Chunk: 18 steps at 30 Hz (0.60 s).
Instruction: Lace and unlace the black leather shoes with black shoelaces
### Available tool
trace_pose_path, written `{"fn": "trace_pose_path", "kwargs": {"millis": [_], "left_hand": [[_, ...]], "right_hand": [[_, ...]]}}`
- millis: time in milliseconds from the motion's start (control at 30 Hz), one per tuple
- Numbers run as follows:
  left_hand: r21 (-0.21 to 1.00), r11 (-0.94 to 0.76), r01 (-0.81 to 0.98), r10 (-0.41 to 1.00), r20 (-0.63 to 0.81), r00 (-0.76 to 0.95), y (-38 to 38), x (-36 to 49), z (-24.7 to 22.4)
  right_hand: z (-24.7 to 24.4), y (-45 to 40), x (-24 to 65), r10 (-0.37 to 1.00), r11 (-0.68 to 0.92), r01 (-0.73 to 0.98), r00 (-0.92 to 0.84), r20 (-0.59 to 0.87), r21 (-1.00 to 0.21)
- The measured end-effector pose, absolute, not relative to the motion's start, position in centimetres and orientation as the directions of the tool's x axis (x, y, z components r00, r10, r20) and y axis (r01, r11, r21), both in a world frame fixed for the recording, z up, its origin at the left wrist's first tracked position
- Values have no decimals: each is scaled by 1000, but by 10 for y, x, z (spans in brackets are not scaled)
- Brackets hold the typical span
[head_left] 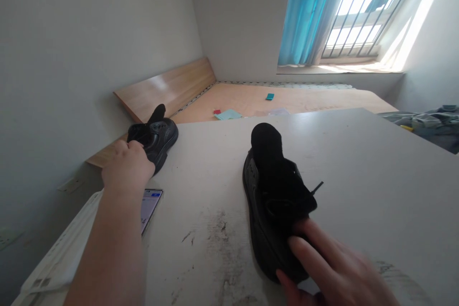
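A black lace-up shoe (pixel 263 229) rests on the white table, its tongue flopped out toward the far side and a short lace end sticking out to the right. My right hand (pixel 333 267) grips its near end, fingers on the right side and thumb low at the bottom edge. At the table's far left, a second black shoe (pixel 165 134) stands with its tongue raised. My left hand (pixel 129 165) is closed on the near side of that shoe; its fingertips are partly hidden.
On the white table (pixel 201 167) are dark scuff marks. A phone (pixel 152 203) with a lit screen lies by my left forearm, next to a white plastic rack (pixel 60 258). Beyond stands a bed (pixel 315 100) with small items; clothes (pixel 430 126) lie at right.
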<state>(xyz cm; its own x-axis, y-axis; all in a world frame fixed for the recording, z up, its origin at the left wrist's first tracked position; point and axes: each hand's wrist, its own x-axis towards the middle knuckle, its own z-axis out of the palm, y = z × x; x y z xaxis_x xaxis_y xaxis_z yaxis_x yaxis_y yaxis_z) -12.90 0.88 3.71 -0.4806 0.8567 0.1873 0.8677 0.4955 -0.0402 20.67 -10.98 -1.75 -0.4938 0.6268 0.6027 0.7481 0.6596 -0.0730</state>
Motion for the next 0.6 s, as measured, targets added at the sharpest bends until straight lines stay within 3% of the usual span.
{"fn": "trace_pose_path", "kwargs": {"millis": [400,600], "left_hand": [[-66,356,932,930,122,-346,14,-137,37],[-32,354,935,930,118,-348,13,-138,36]], "right_hand": [[-1,-37,204,631,755,645,-663,403,-122],[-3,16,150,612,782,608,-709,351,-138]]}}
